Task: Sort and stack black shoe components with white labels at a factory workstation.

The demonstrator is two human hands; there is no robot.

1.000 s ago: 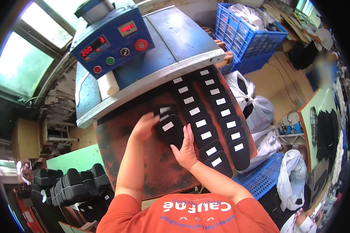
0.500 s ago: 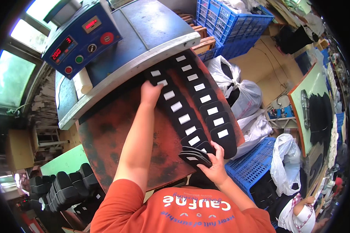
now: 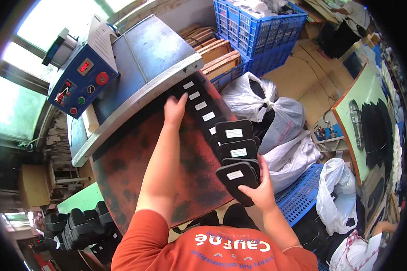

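Note:
Black flat pads with rounded ends, each bearing a white label, are fanned in a stack (image 3: 238, 151). My right hand (image 3: 259, 189) grips the near end of that stack, thumb on top and fingers along its right side. A row of matching pads (image 3: 200, 106) overlaps along the red-brown board (image 3: 160, 156), running from the metal-edged machine table toward the stack, whose pads cover its near end. My left hand (image 3: 175, 110) is beside the far part of this row, with the thumb near a label. Its other fingertips are blurred, and whether they hold anything cannot be seen.
A blue control box (image 3: 83, 74) with red displays stands by the metal-topped machine (image 3: 151, 49) at far left. Blue crates (image 3: 262, 31), tied plastic bags (image 3: 280, 113) and a blue basket (image 3: 298, 194) line the right side. Black padded pieces (image 3: 77, 226) are piled lower left.
The left of two rows is no longer laid out on the board, and the stack at my right hand is larger. The whole view has shifted, and my left hand remains near the machine's edge.

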